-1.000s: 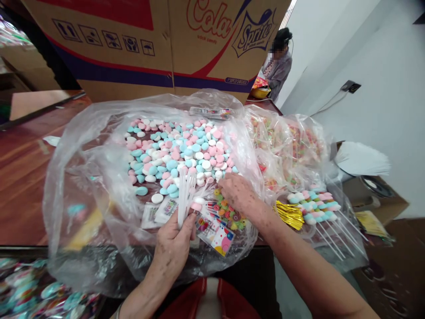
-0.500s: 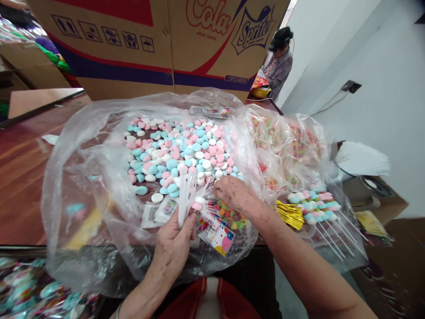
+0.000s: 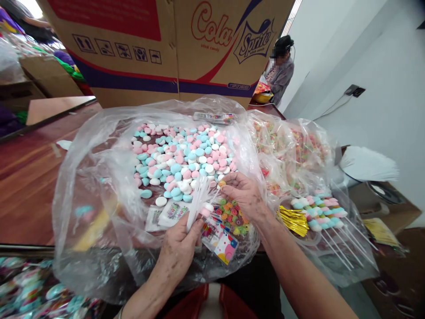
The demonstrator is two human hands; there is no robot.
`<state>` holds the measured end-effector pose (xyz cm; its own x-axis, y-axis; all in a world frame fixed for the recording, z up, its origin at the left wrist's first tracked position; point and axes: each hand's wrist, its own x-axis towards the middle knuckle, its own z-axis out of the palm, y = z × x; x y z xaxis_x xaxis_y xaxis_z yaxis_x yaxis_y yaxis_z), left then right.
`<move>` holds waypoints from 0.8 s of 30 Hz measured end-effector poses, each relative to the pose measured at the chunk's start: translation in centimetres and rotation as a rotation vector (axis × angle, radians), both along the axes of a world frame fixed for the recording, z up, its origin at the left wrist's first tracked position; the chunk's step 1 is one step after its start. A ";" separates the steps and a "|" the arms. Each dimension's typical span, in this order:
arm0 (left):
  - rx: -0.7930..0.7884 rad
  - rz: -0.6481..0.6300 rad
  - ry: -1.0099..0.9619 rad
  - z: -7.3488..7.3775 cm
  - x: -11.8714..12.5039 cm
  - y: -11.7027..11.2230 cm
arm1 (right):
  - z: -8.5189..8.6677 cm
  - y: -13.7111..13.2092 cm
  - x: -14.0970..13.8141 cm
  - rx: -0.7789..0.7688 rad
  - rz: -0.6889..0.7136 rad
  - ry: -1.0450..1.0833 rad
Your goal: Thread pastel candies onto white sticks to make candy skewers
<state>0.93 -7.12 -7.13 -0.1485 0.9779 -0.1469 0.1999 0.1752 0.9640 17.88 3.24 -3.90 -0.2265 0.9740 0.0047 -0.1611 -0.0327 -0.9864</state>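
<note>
My left hand (image 3: 181,246) is closed around a fanned bundle of white sticks (image 3: 199,199). A white and pink marshmallow (image 3: 207,209) sits close to its thumb, apparently on one of the sticks. My right hand (image 3: 244,195) pinches an orange ring-shaped gummy (image 3: 222,183) by the stick tips; whether a stick passes through it I cannot tell. Below that hand lies a pile of coloured gummy rings (image 3: 232,215). Pink, white and blue marshmallows (image 3: 182,161) spread over the clear plastic sheet (image 3: 109,133) beyond my hands. Printed packets (image 3: 221,243) lie between my wrists.
Finished marshmallow skewers (image 3: 320,212) and gold twist ties (image 3: 294,220) lie at the right. Clear bags of gummies (image 3: 292,141) stand behind them. A large carton (image 3: 179,53) blocks the far side. A person (image 3: 280,71) works beyond it. White paper-like sheets (image 3: 368,163) sit far right.
My right hand has risen from the gummy rings, and an orange ring now shows between its fingers near the stick tips. The whole view has shifted slightly.
</note>
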 end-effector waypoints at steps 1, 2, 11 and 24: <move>-0.002 -0.008 0.007 0.1 0.0 0.0 | 0.0 -0.1 -0.1 -0.003 0.008 0.011; -0.004 -0.011 0.011 0.2 0.0 0.0 | -0.1 -0.1 -0.1 0.001 0.016 0.014; -0.009 -0.017 -0.001 0.3 0.0 0.0 | -0.7 -0.2 0.0 0.037 -0.007 -0.047; -0.011 0.015 -0.019 -0.2 0.0 -0.1 | -0.7 -0.7 -0.4 0.121 -0.029 -0.157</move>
<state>0.94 -7.21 -7.36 -0.1602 0.9739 -0.1608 0.1790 0.1889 0.9655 17.52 2.53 -4.56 -0.2052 0.9747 0.0890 -0.0040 0.0901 -0.9959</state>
